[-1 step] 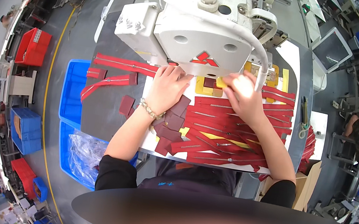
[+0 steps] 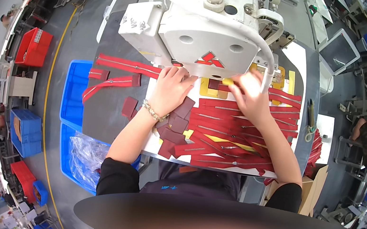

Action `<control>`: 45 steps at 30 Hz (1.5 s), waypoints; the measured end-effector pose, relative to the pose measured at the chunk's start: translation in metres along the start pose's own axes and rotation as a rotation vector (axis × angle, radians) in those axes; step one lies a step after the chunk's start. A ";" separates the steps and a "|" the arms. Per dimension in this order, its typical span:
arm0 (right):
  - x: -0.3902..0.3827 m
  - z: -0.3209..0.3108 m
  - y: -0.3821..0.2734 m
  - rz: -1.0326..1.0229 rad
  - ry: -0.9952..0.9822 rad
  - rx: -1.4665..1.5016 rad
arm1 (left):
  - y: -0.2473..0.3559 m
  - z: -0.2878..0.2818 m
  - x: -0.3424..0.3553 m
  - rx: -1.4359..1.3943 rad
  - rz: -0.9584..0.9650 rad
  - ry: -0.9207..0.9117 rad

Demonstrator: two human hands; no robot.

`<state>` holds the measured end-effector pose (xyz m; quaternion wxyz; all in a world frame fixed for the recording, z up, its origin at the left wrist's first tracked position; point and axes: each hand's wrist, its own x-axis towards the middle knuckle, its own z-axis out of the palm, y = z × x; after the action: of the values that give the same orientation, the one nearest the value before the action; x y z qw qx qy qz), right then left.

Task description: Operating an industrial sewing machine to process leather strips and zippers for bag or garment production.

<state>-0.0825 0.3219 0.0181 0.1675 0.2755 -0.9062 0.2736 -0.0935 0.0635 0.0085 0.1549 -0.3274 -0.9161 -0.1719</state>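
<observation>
Under the white sewing machine head [image 2: 208, 46] lies a yellow plate [image 2: 207, 89] with a dark red fabric piece [image 2: 213, 84] on it. My left hand [image 2: 174, 84] rests with bent fingers left of the plate, over the end of a red zipper [image 2: 124, 65]; what its fingertips press is hidden. My right hand [image 2: 249, 96], partly blurred, has its fingers drawn together at a small yellow piece [image 2: 228, 81] by the plate's right side. Several more red zippers [image 2: 235, 122] lie in rows below that hand. Maroon fabric squares [image 2: 173, 134] are heaped beside my left wrist.
A loose zipper [image 2: 111, 86] and a maroon square [image 2: 130, 106] lie on the left of the table. Blue bins [image 2: 75, 97] stand left of it, one with clear plastic. Small scissors [image 2: 309, 132] lie at the right edge, near a cardboard box [image 2: 314, 190].
My right hand has shifted slightly up and right, and the small yellow piece at its fingertips has moved a little up. My left hand has stayed in place.
</observation>
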 end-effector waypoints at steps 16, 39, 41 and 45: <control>0.011 -0.003 0.020 0.200 -0.116 -0.154 | -0.009 0.007 -0.007 0.038 0.015 0.015; 0.017 -0.011 0.025 0.398 -0.415 0.649 | -0.005 0.009 -0.004 -0.090 0.010 0.059; 0.020 -0.014 0.022 0.421 -0.428 0.658 | -0.006 0.009 -0.004 -0.094 0.003 0.068; 0.019 -0.016 0.023 0.448 -0.446 0.628 | -0.005 0.009 -0.003 -0.102 -0.001 0.069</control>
<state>-0.1088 0.3396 0.0305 -0.1872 0.1622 -0.8304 0.4990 -0.0963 0.0616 -0.0021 0.1694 -0.3282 -0.9005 -0.2296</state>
